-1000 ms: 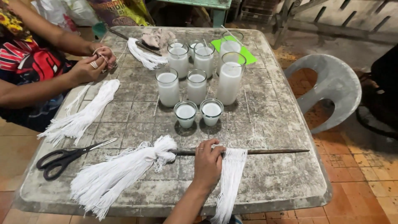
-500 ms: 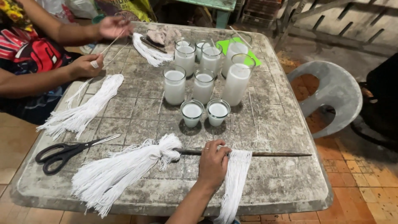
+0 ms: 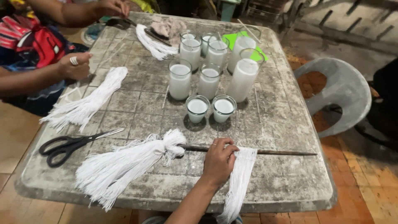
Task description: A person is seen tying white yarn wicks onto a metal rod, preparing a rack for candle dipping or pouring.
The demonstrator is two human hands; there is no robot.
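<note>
Strings [image 3: 239, 178] under fingers [image 3: 226, 145] (draped over stick [image 3: 282, 152]).

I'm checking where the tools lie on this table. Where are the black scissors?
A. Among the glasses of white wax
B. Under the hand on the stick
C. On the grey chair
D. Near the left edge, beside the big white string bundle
D: the scissors lie flat near the table's left edge, just left of the string bundle.
</note>
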